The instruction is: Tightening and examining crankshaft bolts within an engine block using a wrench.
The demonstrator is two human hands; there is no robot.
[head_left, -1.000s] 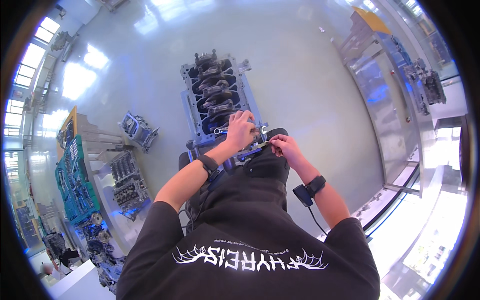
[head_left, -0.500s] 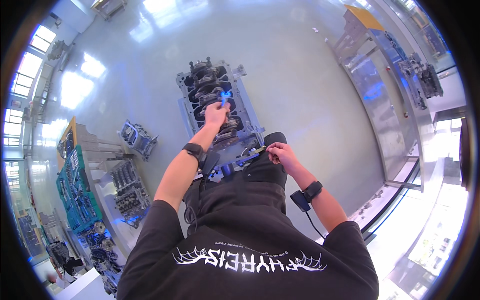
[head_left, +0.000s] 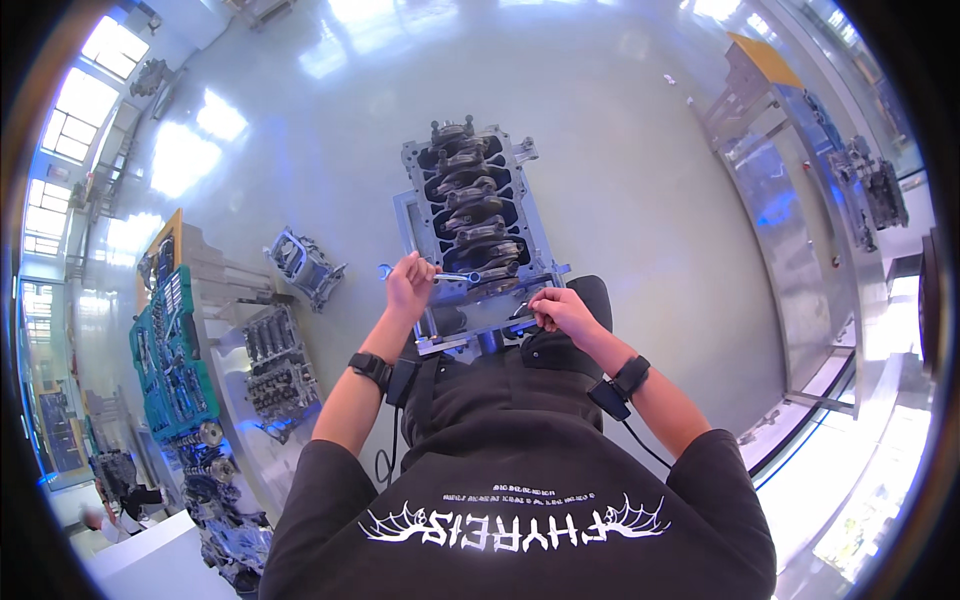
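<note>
My left hand (head_left: 408, 285) is closed round the middle of a combination wrench (head_left: 455, 277), its ends showing on both sides of the fingers. It is above the near left end of an engine block (head_left: 425, 215), which stands with its crankshaft (head_left: 473, 213) uppermost. Close to the block's near right corner, my right hand (head_left: 562, 311) has its fingers pinched together. A small item seems to show at its fingertips, too small to name.
To the left, an open teal tool case (head_left: 172, 365) and metal engine parts (head_left: 278, 370) rest on benches. A metal housing (head_left: 304, 268) lies left of the block. At the right stands a steel bench (head_left: 785, 215) with another engine part (head_left: 868, 190).
My left hand has drawn back from over the crankshaft to the block's near left end, with the wrench now lying crosswise. My right hand stays by the near right corner. The view has shifted.
</note>
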